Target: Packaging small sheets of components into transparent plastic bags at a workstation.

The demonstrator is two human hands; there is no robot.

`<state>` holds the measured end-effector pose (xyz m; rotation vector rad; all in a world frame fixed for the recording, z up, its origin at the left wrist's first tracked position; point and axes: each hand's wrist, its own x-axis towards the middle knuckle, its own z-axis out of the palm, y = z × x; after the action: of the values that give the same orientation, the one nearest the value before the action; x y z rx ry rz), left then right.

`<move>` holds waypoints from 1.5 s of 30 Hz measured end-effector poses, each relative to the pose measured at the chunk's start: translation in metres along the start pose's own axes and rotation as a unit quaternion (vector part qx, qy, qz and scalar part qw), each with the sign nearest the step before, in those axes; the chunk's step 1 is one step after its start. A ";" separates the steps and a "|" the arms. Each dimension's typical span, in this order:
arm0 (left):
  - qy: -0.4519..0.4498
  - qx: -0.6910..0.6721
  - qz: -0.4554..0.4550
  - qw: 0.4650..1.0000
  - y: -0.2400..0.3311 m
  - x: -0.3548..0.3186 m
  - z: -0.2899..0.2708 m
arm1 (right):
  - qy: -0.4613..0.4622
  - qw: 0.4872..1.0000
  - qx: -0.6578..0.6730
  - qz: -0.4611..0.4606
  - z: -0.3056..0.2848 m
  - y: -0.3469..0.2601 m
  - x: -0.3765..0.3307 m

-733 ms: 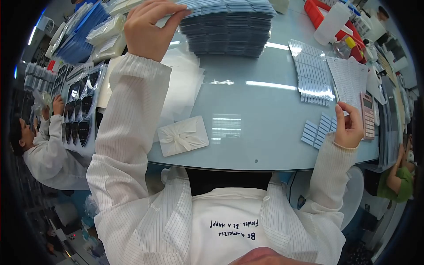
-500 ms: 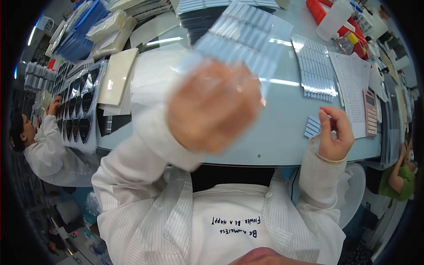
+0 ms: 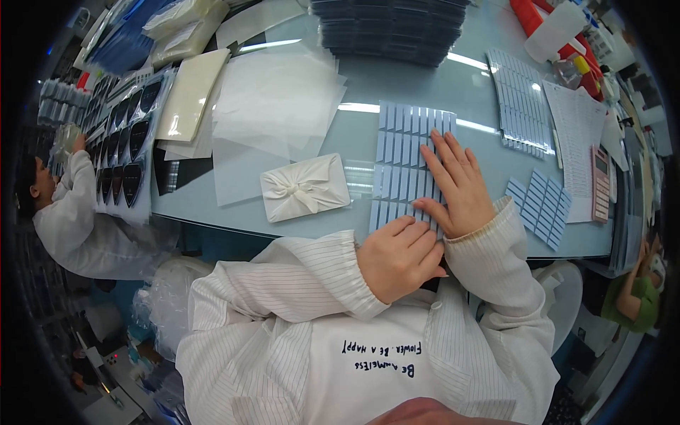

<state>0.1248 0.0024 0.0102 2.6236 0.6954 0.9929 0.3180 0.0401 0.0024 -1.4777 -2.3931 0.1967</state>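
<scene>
Blue sheet (image 3: pixel 402 152) came down near table edge (image 3: pixel 588 248); right hand (image 3: pixel 457 185) spread atop; left hand (image 3: pixel 401 259): grip unclear.

Workshop, glass-topped worktable (image 3: pixel 473 95), sheets (image 3: pixel 389 35) in bulk, co-worker (image 3: pixel 74 202) alongside
</scene>
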 end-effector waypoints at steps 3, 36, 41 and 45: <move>0.009 -0.050 -0.034 0.998 -0.014 -0.006 -0.028 | -0.043 0.999 0.008 -0.016 -0.003 0.005 0.003; 0.122 0.311 -0.449 0.829 -0.204 -0.121 -0.221 | 0.195 0.977 0.082 -0.005 -0.023 -0.007 0.003; 0.291 0.392 -0.296 0.821 -0.154 -0.086 -0.222 | 0.199 0.972 0.124 -0.029 -0.043 -0.031 -0.004; 0.250 0.357 -0.099 0.894 -0.086 -0.044 -0.178 | 0.068 0.935 0.347 -0.013 -0.050 -0.055 -0.004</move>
<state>-0.0537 0.0646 0.0831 2.7610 1.6956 1.6095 0.2906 0.0090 0.0639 -1.0735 -1.9219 0.8089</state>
